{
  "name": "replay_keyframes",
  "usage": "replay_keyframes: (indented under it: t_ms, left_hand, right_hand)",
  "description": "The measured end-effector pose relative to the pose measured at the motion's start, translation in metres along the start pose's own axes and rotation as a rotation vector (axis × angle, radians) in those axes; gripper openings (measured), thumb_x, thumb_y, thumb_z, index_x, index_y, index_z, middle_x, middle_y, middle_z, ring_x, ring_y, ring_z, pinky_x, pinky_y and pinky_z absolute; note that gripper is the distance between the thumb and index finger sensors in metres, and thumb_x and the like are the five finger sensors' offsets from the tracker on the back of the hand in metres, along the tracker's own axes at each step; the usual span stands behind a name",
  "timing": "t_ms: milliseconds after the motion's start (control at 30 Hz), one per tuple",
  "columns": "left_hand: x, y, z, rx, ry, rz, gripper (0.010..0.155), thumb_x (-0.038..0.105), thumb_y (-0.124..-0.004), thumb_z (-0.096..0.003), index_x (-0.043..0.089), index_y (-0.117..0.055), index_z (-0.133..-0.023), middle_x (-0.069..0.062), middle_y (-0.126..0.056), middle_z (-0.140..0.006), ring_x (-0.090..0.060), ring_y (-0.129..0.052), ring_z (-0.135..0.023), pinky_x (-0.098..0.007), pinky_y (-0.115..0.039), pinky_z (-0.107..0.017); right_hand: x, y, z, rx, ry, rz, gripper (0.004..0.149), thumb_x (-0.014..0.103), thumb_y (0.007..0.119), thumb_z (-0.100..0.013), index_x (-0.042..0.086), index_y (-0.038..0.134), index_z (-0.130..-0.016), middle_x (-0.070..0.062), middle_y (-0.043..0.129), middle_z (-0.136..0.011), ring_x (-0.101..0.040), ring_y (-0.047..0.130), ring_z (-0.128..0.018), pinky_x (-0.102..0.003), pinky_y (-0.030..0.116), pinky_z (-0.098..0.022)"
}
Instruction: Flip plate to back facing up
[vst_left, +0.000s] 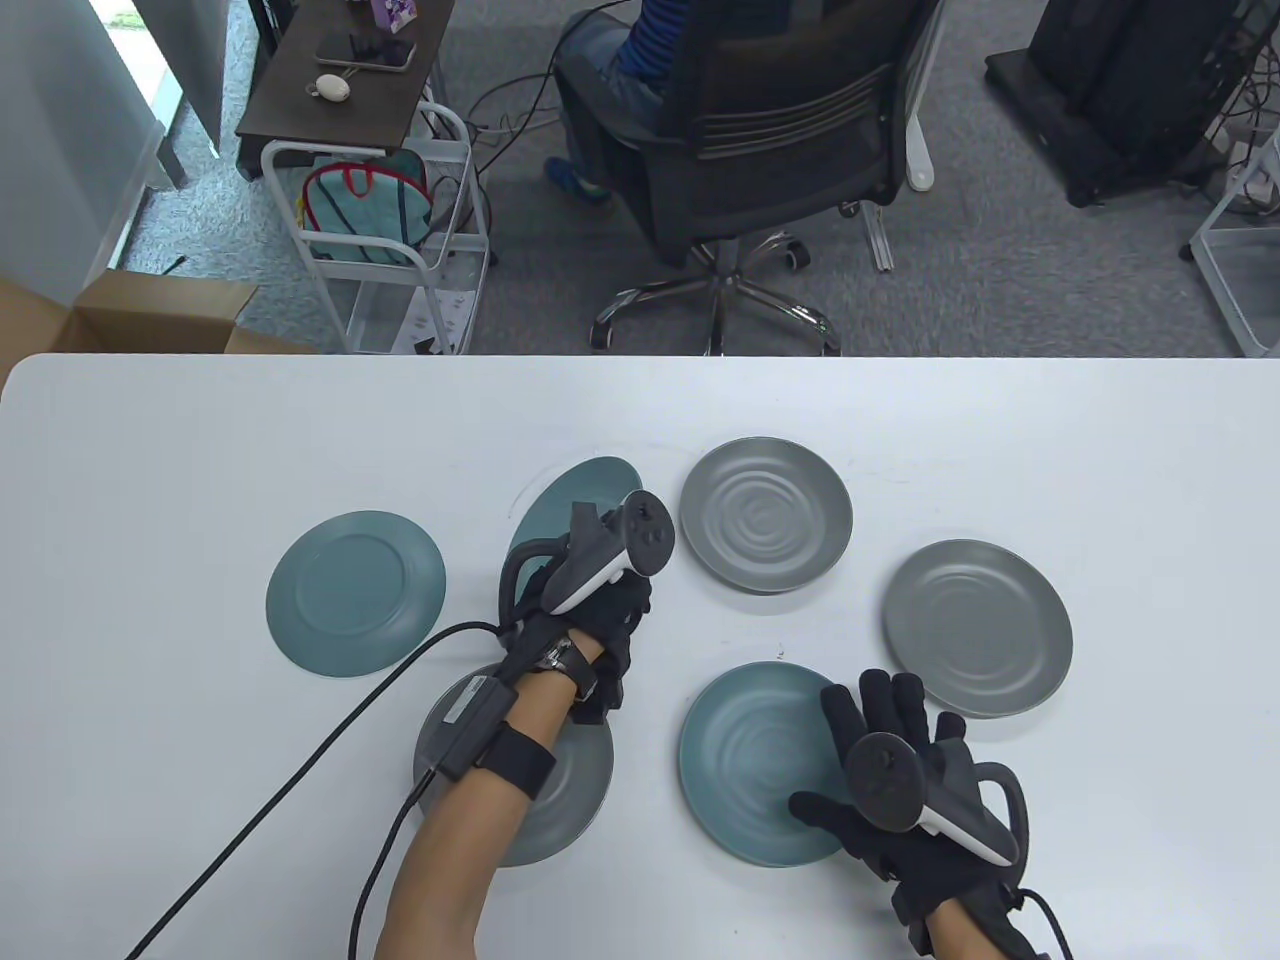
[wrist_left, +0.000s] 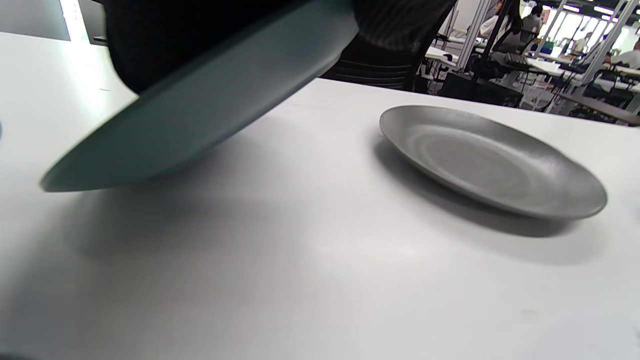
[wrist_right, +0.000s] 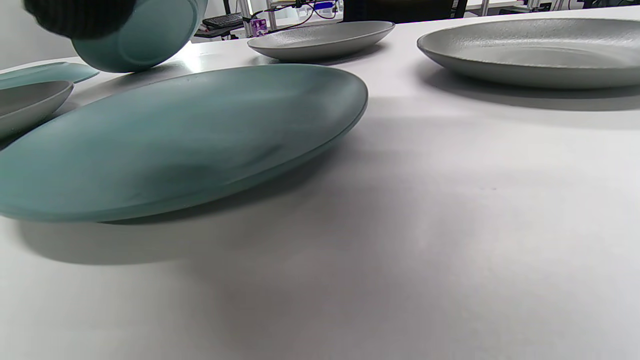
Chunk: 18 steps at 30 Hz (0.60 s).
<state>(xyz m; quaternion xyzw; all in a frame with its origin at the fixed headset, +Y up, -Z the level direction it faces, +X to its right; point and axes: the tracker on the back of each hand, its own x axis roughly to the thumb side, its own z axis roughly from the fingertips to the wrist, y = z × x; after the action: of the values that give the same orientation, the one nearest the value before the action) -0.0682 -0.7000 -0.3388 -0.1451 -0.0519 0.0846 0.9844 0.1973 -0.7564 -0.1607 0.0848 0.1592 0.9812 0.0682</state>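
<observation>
My left hand (vst_left: 600, 610) grips a teal plate (vst_left: 575, 495) by its near edge and holds it tilted up off the white table (vst_left: 200, 450). In the left wrist view the plate (wrist_left: 200, 100) hangs slanted above the table. In the right wrist view its back (wrist_right: 145, 35) with the foot ring shows at top left. My right hand (vst_left: 880, 760) is open, its fingers spread over the right rim of a face-up teal plate (vst_left: 750, 760), which fills the right wrist view (wrist_right: 175, 140).
A teal plate (vst_left: 355, 593) lies at the left, ring side up. A grey plate (vst_left: 766, 513) lies face up beyond the middle, also in the left wrist view (wrist_left: 490, 160). Another grey plate (vst_left: 977, 628) lies at the right, and one (vst_left: 570, 800) under my left forearm.
</observation>
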Motion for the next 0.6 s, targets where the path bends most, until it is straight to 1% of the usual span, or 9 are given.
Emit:
replay_keyframes:
  t_ms: [133,333,600]
  left_hand:
    - [-0.004,0.013,0.003,0.015,-0.013,0.088,0.061,0.035,-0.066,-0.0579,0.003,-0.057,-0.110,-0.023,-0.077,-0.096,-0.044,-0.099,-0.076,-0.043,-0.090,-0.047]
    - [-0.017,0.030,0.007,0.042,-0.021,0.291,0.061,0.035,-0.066,-0.0577,0.002,-0.059,-0.108,-0.023,-0.078,-0.094,-0.042,-0.101,-0.074,-0.041,-0.091,-0.045]
    - [-0.043,0.041,0.008,0.045,0.002,0.560,0.060,0.035,-0.066,-0.0579,0.002,-0.059,-0.108,-0.021,-0.079,-0.094,-0.040,-0.102,-0.073,-0.040,-0.092,-0.045]
  right_hand:
    - [0.000,0.000,0.000,0.003,-0.001,-0.003,0.096,0.069,0.062,-0.046,0.020,0.016,-0.114,-0.020,0.009,-0.118,-0.045,0.008,-0.107,-0.073,0.021,-0.073]
    - [0.001,0.000,0.000,0.004,-0.004,-0.001,0.096,0.070,0.062,-0.046,0.021,0.016,-0.114,-0.020,0.009,-0.118,-0.045,0.008,-0.107,-0.073,0.021,-0.073]
    - [0.001,0.000,0.000,0.004,-0.008,-0.002,0.096,0.069,0.062,-0.046,0.020,0.016,-0.114,-0.020,0.009,-0.118,-0.045,0.008,-0.107,-0.073,0.021,-0.073]
